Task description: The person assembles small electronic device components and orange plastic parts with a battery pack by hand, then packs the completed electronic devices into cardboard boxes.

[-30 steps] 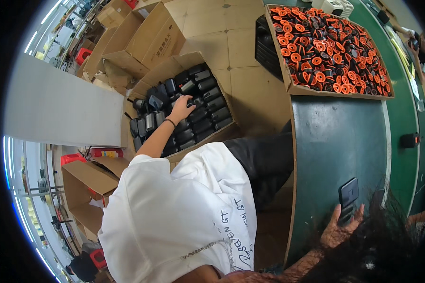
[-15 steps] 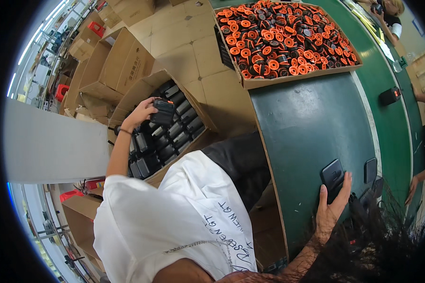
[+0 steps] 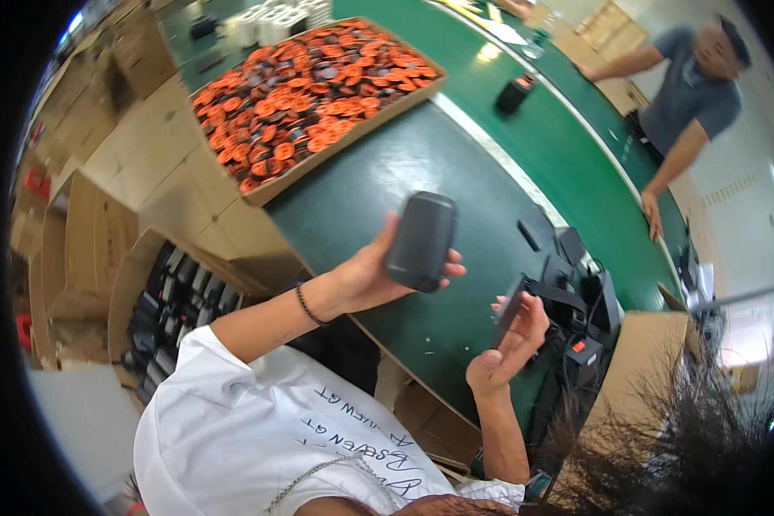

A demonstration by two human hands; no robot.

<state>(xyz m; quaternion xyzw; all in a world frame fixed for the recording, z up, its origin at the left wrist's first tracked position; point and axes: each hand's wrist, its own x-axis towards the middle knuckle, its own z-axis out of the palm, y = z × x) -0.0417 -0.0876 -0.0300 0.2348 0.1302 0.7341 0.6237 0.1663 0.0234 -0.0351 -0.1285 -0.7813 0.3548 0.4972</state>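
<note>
My left hand (image 3: 371,273) is wrapped round a black rounded box-like plastic housing (image 3: 421,241), held above the green table (image 3: 353,185). Close by on the right, my right hand (image 3: 509,351) grips a thin black plate (image 3: 508,315), seen nearly edge-on. Beyond that hand lies a pile of black parts (image 3: 589,314), one with a small orange-red mark. Another flat black piece (image 3: 535,229) rests on the table near the pile.
A shallow carton (image 3: 353,131) full of orange and black round parts stands on the table. At lower left, an open carton (image 3: 125,284) holds several black housings. A black and orange item (image 3: 514,95) sits on the green belt; a person (image 3: 692,95) stands across it.
My left hand has brought the housing from the carton to above the table. My right hand has lifted the flat plate off the tabletop. The view has swung right.
</note>
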